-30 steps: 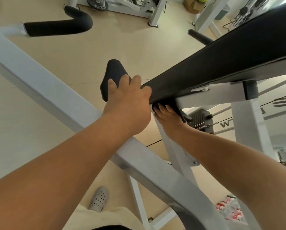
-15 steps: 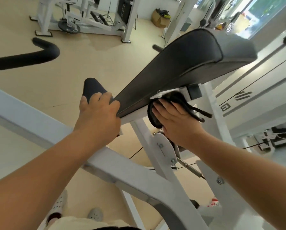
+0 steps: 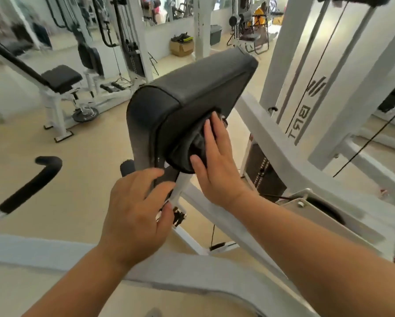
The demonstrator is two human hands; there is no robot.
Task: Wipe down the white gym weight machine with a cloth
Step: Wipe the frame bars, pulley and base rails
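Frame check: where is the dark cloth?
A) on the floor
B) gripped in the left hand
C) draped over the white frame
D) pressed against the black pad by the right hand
D: the right hand presses the cloth flat against the black pad.

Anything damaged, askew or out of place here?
Nothing stands out. The right hand presses the dark cloth against the black pad, the left hand is open near the white bracket; no tear or spill shows.

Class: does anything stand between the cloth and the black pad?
Nothing visible does. The right hand presses the dark cloth straight against the black pad; the left hand is lower, by the white post.
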